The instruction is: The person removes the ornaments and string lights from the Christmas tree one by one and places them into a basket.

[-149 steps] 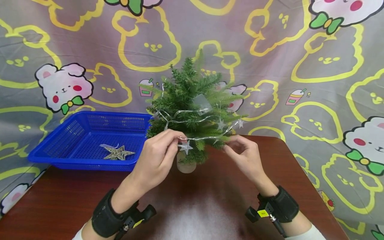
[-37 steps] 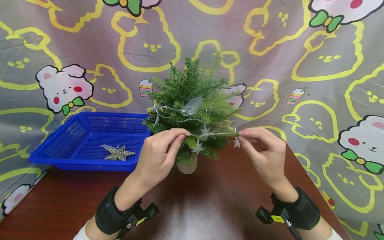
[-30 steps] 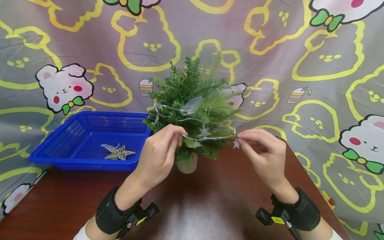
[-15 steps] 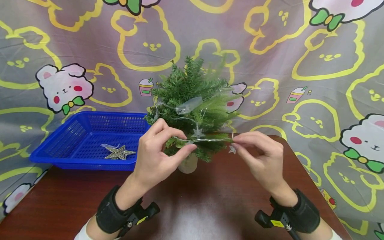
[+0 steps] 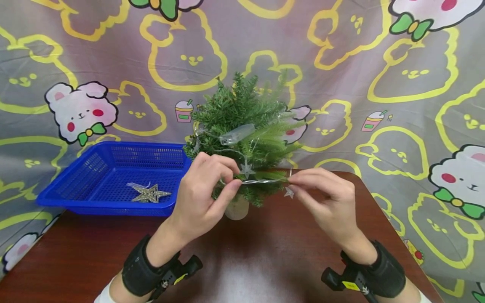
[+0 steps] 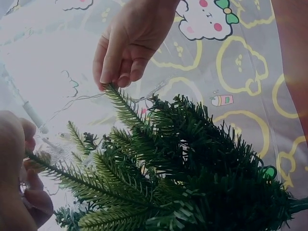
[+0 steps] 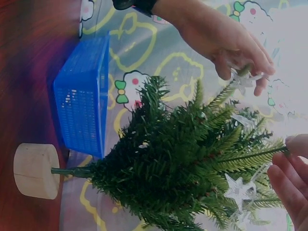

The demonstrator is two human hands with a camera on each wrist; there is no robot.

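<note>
from afar i pinch the star string (image 5: 261,182) with left hand (image 5: 202,193) and right hand (image 5: 327,198) in front of the tree (image 5: 242,105), seemingly mid-draping; next likely calls for hooking it over branches (image 7: 250,158).

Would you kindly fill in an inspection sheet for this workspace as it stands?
Surface: glossy reddish-brown table, reflecting light near its front.
Job's things: bushy green artificial tree on a round pale wooden base; twisted clear strand with star-shaped pendants among its branches.
Clutter: blue perforated plastic basket left of the tree, holding a glittery gold star-shaped decoration.
Hands: left hand and right hand each pinch the strand.
Cables: nothing seen besides the strand.
Surroundings: grey cloth backdrop printed with yellow cartoon outlines and white rabbits.
</note>
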